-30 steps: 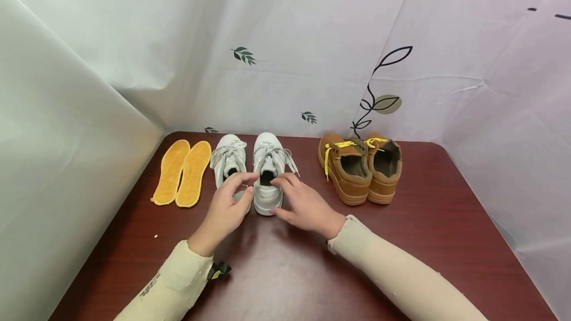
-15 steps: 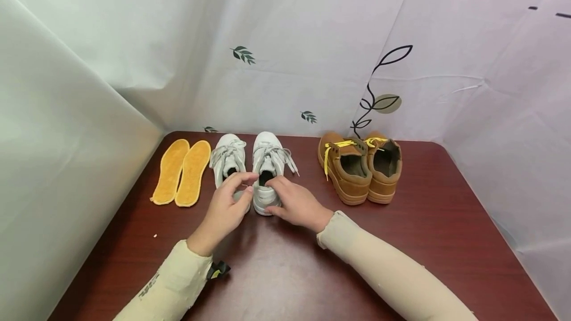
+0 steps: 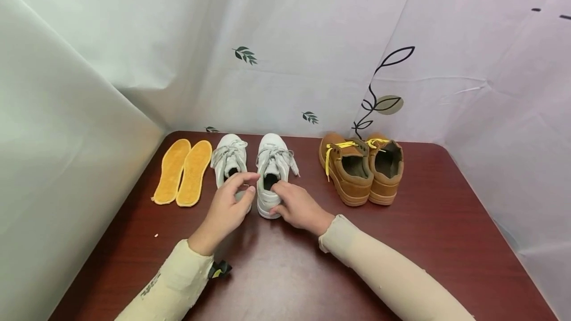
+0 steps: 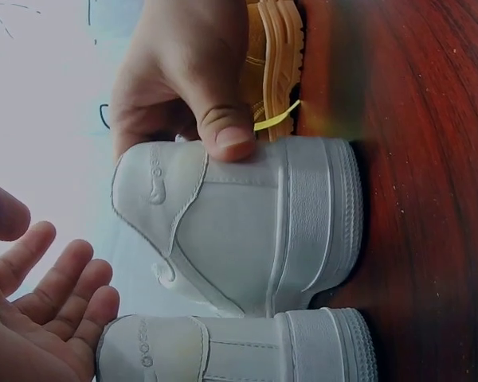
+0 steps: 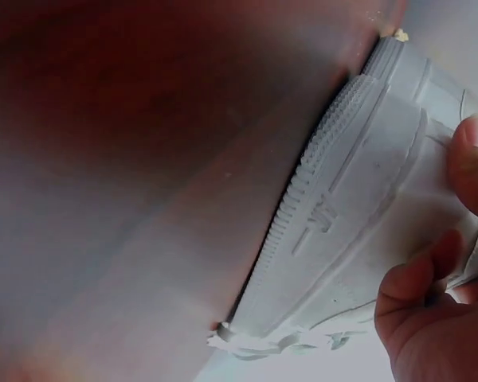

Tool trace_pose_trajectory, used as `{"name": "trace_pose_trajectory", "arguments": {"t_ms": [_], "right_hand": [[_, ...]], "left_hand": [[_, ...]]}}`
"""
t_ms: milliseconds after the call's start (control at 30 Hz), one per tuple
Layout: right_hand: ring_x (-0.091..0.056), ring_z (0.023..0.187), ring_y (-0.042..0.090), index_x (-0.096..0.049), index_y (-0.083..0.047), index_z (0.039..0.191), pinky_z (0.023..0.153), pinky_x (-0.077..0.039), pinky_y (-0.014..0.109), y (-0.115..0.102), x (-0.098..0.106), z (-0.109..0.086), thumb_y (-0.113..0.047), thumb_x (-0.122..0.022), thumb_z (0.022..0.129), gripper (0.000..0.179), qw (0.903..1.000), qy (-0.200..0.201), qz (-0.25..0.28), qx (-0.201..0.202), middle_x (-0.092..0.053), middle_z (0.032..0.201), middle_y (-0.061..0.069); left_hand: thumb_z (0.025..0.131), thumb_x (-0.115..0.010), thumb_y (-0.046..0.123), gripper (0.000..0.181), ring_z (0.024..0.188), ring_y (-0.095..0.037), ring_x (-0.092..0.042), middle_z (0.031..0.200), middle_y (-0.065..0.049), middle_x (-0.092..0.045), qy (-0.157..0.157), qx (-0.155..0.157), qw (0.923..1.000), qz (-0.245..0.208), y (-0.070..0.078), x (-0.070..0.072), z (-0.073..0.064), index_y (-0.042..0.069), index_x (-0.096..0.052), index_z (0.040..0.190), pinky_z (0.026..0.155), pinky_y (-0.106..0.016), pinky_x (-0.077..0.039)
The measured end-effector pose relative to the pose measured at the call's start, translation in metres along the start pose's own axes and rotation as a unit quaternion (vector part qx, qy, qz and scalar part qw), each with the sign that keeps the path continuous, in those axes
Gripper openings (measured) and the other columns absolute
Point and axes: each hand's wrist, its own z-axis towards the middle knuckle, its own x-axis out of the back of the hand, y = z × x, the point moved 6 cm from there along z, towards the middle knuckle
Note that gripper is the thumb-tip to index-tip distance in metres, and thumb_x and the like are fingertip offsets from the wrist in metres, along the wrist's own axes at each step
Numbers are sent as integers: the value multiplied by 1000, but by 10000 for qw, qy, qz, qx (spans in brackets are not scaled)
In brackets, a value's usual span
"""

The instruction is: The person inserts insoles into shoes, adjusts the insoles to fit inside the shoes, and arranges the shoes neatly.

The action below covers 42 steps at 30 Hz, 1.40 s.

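Note:
My right hand (image 3: 303, 207) grips the heel collar of the right white sneaker (image 3: 273, 155), fingers at its opening and thumb on the outer heel. In the right wrist view, that sneaker (image 5: 342, 215) shows its textured side. My left hand (image 3: 229, 207) stays above the heel of the left white sneaker (image 3: 229, 155) and hides part of it. In the left wrist view, the left hand's fingers (image 4: 56, 294) are relaxed and hold nothing, close to the left sneaker's heel (image 4: 151, 350). Both sneakers stand with toes toward the back curtain, laces loose.
Two yellow insoles (image 3: 195, 172) lie side by side at the left. A pair of brown shoes (image 3: 350, 182) with yellow laces stands to the right. Everything rests on a dark red table (image 3: 285, 271), with a pale curtain (image 3: 276, 24) behind it.
My right hand has come leftward onto the right sneaker's heel and taken hold of it. That sneaker has shifted slightly right and turned a little. The left hand keeps its place.

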Motion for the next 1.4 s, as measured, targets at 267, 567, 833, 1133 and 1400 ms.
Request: {"name": "trace_pose_trajectory", "arguments": {"t_ms": [267,567,833,1133,1400], "right_hand": [[-54,81,11,-60,-14,101,74,-49,30,1,8,-16,-29,-82,77,35,9991,280,-103,300,-55,91,-4],[-56,88,10,-63,-16,103,79,-50,31,-8,36,-32,-27,-83,77,34,9970,623,-70,456,-59,97,-6],[-54,85,10,-62,-17,96,78,-48,27,-20,58,-50,-30,-83,77,32,9935,858,-207,719,-56,92,-7],[-54,87,10,-63,-18,100,81,-48,26,-36,77,-71,-34,-79,79,30,9910,873,-190,997,-56,93,-9],[-55,87,8,-63,-18,99,82,-48,23,-48,81,-86,-41,-71,85,28,9888,894,-142,1189,-56,94,-10]], "left_hand": [[98,-58,10,28,114,-21,-62,127,-3,-63,-72,282,9995,147,-1,-3,2,11,-66,125,96,-45,-52],[100,-55,12,39,124,-33,-58,140,-10,-54,-422,536,9973,-265,3,-19,7,7,-55,139,102,-50,-49],[107,-46,23,52,143,-37,-38,156,-19,-37,-711,1398,9850,-719,-13,-44,16,6,-33,154,116,-53,-33],[108,-37,38,64,139,-44,-40,160,-22,-25,-1081,2412,9210,-2860,-23,-75,14,8,-13,160,117,-54,-31],[107,-40,31,64,132,-35,-47,156,-23,-32,-1286,2452,8825,-3803,-13,-83,6,6,-11,159,108,-43,-41]]}}
